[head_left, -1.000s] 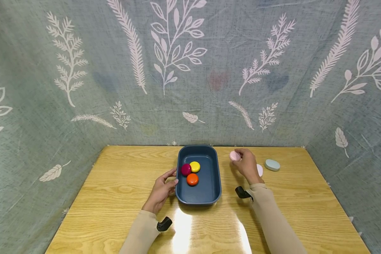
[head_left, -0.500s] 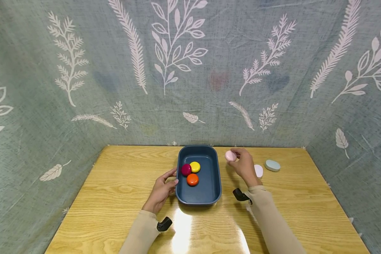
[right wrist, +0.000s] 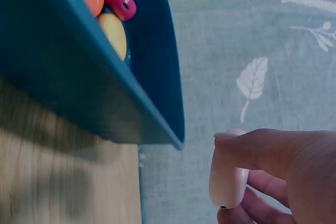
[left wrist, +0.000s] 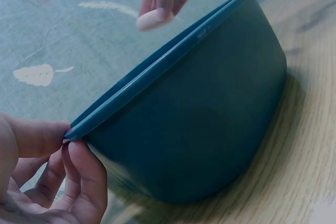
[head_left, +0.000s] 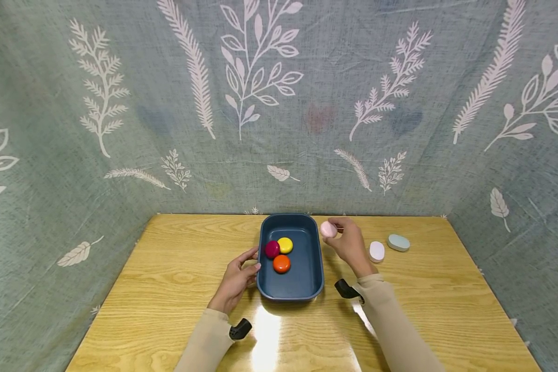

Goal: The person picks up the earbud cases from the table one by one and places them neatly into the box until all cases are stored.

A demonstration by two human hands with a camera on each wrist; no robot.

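Note:
A dark blue tray stands mid-table and holds a magenta piece, a yellow piece and an orange piece. My right hand pinches a pale pink oval case in the air just above the tray's right rim; the case also shows between thumb and fingers in the right wrist view. My left hand holds the tray's left rim, thumb and fingers pinching the rim in the left wrist view.
On the wooden table, right of the tray, lie a second pale pink case and a light blue-grey case. Leaf-print cloth walls the table at the back and sides.
My right hand has carried the pink case leftward, from over the table to the tray's right rim, uncovering the second pink case. The left hand has stayed on the rim.

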